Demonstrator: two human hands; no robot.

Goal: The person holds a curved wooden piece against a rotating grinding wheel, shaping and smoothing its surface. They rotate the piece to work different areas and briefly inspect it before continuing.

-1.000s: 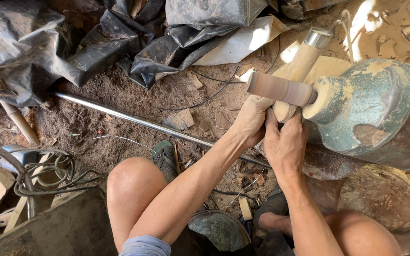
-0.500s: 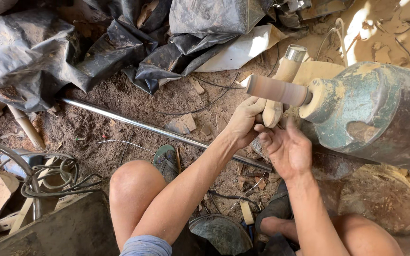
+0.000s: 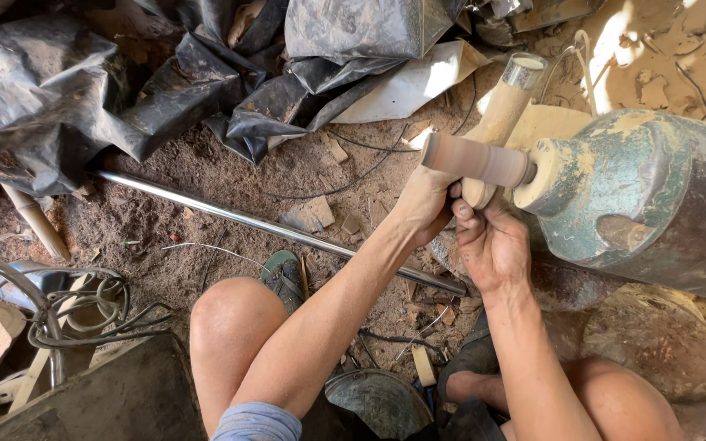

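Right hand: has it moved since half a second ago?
Yes. The right hand rose toward the sanding drum and now grips the wooden piece beneath it.

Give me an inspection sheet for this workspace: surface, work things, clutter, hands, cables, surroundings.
Surface: bare dirt ground strewn with wood chips.
Work things: pale turned wooden piece with a clear-capped end, held beside the brownish sanding drum on the worn green motor housing.
Clutter: long shiny metal rod lying on the ground; crumpled black plastic sheeting; green sandal.
Hands: left hand and right hand both grip the wooden piece's lower end, fingers closed.
Cables: coiled wires at left; thin black wire across the dirt.
Surroundings: sunlit patch at upper right.
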